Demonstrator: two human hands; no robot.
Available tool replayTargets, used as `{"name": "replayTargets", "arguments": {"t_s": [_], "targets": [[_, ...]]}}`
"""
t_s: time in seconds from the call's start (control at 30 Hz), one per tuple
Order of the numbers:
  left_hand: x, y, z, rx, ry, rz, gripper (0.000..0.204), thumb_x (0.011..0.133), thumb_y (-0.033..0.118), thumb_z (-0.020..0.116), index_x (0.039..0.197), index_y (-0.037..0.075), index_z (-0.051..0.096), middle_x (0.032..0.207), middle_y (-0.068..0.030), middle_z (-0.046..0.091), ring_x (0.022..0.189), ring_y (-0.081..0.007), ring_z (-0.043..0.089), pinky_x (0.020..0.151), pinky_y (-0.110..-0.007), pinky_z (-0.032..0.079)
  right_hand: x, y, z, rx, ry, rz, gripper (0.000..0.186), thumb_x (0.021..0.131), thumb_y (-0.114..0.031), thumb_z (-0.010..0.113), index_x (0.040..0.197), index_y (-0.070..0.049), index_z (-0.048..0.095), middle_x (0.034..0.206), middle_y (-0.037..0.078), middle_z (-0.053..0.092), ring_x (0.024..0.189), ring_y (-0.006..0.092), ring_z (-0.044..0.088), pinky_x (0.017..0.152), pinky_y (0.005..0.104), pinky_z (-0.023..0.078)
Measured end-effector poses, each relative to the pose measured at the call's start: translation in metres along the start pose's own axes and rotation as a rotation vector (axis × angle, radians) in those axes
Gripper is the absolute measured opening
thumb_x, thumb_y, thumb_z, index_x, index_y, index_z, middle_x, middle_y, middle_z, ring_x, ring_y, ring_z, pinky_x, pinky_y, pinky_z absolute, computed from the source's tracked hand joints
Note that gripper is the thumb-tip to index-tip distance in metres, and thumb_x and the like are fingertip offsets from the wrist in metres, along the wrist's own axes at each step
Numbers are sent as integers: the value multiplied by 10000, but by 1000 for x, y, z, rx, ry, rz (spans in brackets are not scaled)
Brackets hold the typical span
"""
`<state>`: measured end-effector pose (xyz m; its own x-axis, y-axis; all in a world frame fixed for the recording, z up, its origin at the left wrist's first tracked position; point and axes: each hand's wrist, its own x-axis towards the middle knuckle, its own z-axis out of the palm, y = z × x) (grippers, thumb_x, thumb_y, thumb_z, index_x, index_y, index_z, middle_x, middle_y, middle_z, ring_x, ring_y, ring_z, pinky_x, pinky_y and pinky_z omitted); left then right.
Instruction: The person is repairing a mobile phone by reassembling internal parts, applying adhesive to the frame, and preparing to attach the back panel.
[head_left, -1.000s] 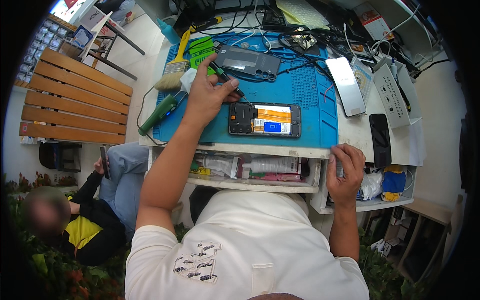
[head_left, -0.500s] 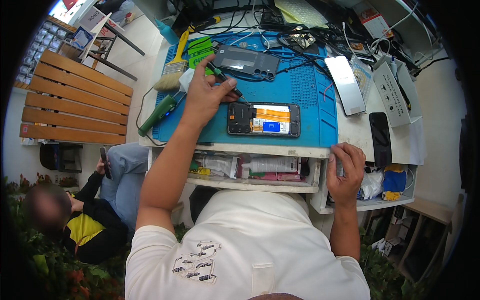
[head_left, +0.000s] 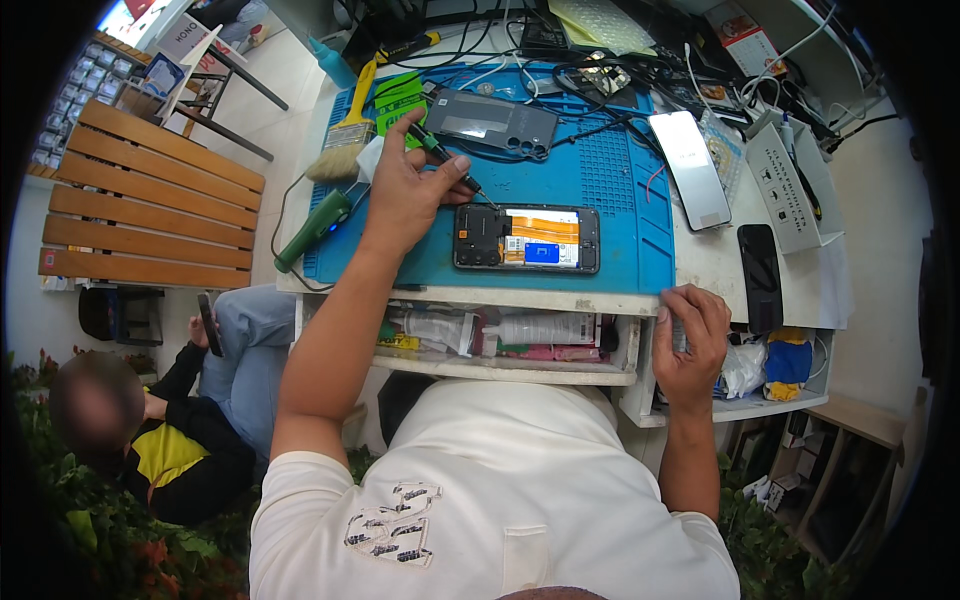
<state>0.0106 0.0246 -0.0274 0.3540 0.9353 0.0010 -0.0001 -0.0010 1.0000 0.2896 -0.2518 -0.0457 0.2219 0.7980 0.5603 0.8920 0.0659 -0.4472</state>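
Seeing my left hand (head_left: 405, 190) clamped on screwdriver (head_left: 445, 160), tip at opened phone (head_left: 527, 238); right hand (head_left: 690, 345) curled, gripping drawer edge (head_left: 640, 370).

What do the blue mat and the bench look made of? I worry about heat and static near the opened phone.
Blue mat: looks like matte silicone or rubber, soft and unreflective, with moulded grid pockets. Bench: wooden slats, brown with visible grain, probably varnished.

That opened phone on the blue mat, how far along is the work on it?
Done: the opened phone lies with its insides bare, and its grey back cover sits apart on the blue mat. In hand: the left hand holds a screwdriver near the phone's corner. Left, probably: refitting the cover.
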Motion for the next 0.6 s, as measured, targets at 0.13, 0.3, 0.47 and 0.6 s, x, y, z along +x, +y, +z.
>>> {"name": "replayTargets", "arguments": {"t_s": [0.13, 0.3, 0.47, 0.6], "targets": [[-1, 1, 2, 18, 7, 25, 887, 994, 71, 830, 1675, 31, 262, 1086, -158, 763, 845, -220, 802, 740, -337, 702, 0, 0, 0, -3, 5, -3, 253, 862, 31, 757, 1110, -14, 764, 1103, 130, 731, 1065, 334, 681, 1017, 469, 479], [-7, 1, 4, 45, 8, 113, 861, 1013, 50, 800, 1676, 34, 252, 1097, -166, 763, 870, -224, 805, 755, -342, 708, 0, 0, 0, -2, 1, -4, 253, 860, 30, 755, 1109, -14, 762, 1099, 131, 729, 1062, 333, 680, 1010, 467, 479], [-14, 1, 7, 126, 14, 219, 846, 1025, 33, 783, 1680, 51, 249, 1095, -151, 759, 908, -206, 794, 776, -336, 703, 0, 1, 0, -1, -2, -4, 251, 861, 26, 754, 1108, -14, 761, 1096, 132, 728, 1058, 333, 681, 1009, 468, 478], [-19, -2, 9, 265, 18, 383, 857, 1009, 32, 809, 1681, 73, 279, 1082, -115, 765, 914, -170, 786, 798, -314, 679, 1, 1, 0, 0, 0, -4, 250, 861, 26, 753, 1108, -14, 763, 1097, 133, 730, 1058, 334, 683, 1008, 468, 479]]}}
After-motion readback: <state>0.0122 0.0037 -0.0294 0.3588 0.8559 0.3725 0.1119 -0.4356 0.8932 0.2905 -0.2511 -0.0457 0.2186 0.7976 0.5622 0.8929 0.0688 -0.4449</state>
